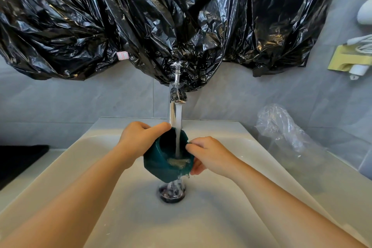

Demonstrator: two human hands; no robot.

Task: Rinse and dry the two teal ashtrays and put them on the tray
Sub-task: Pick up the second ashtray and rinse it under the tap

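Observation:
One teal ashtray (159, 164) is held tilted over the white sink basin (104, 169), above the drain (171, 193). Water streams from the chrome faucet (175, 94) into its hollow and spills off its lower edge. My left hand (138, 137) grips the ashtray's upper left rim, thumb across the top. My right hand (207, 154) pinches its right rim. Only one ashtray is in view, and no tray is recognisable.
A crumpled black plastic bag (161, 16) hangs across the wall above the faucet. Clear plastic wrap (281, 129) lies on the counter to the right. A yellow holder with white items (350, 58) is fixed to the right wall. A dark object (18, 161) sits left.

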